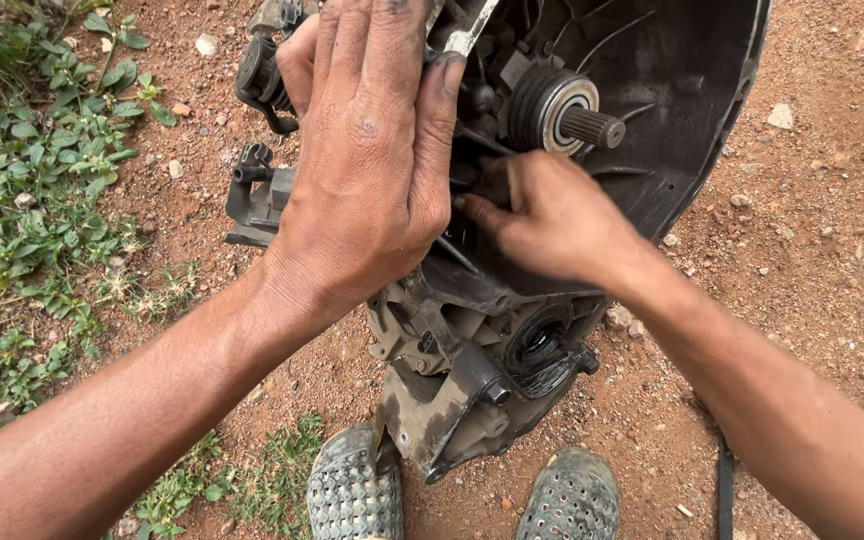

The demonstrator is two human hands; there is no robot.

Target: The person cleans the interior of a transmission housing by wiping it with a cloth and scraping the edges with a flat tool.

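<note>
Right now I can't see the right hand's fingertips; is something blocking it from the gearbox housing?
Nothing visible does. The right hand already reaches inside the gearbox housing below the splined input shaft; the left hand lies flat beside it, covering part of the opening.

The left hand, flat against the grimy gearbox housing, covers whatever lies beneath its palm, and its fingertips run off the top edge. The right hand curls into the bell housing, fingertips lost in shadow, so what they grip cannot be told. The bell's upper rim is cut off. Both sandals are clipped at the bottom edge.
</note>
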